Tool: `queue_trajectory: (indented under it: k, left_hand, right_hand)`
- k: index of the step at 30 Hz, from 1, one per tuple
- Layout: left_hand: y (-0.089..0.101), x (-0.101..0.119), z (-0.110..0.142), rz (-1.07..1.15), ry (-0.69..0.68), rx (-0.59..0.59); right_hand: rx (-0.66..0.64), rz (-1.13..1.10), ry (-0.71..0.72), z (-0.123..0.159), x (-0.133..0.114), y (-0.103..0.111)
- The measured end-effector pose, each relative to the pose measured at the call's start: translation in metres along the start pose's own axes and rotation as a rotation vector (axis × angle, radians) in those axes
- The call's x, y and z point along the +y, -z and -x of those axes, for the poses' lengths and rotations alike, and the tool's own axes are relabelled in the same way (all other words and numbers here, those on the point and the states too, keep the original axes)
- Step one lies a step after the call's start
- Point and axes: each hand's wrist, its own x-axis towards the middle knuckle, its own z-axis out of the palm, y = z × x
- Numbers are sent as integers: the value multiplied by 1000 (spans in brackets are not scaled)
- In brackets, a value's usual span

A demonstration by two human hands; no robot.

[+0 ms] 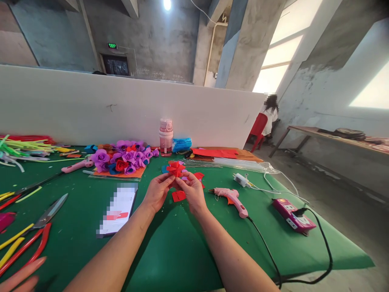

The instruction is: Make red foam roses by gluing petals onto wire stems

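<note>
My left hand and my right hand meet over the green table, both closed. Their fingertips pinch a red flower with folded petals, apparently of paper, from below. Red pieces lie on the table just under and behind my hands, partly covered by them. To the right of my right hand rests a pink glue gun, its nozzle turned toward me-left. A phone lies beside my left forearm.
Purple, red and blue flowers are bunched at the back left, near a pink bottle. Scissors lie left, beside another person's hand. A purple power strip, a white plug and cords occupy the right. A white partition stands behind.
</note>
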Motion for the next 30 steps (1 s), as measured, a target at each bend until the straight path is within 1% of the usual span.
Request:
queue_trajectory:
  k: [5, 9, 12, 15, 19, 23, 27, 30]
  left_hand:
    - [5, -2, -3, 22, 3, 20]
    - [8, -2, -5, 45, 21, 35]
    - [7, -2, -4, 55, 31, 47]
    - [4, -1, -3, 52, 28, 29]
    - [4, -1, -3, 41, 31, 4]
    - [4, -2, -2, 58, 50, -32]
    - [4, -4, -1, 119, 80, -65]
    - [5, -6, -1, 155, 89, -73]
  right_hand:
    - [-35, 49, 19, -1, 1, 3]
    - [47, 117, 51, -2, -4, 6]
    - [82, 100, 42, -2, -6, 7]
    - [54, 48, 14, -1, -7, 5]
    - [37, 27, 14, 1, -8, 2]
    - [45, 58, 57, 1, -8, 2]
    - [28, 115, 115, 0, -7, 2]
    - [9, 122, 126, 0, -8, 2]
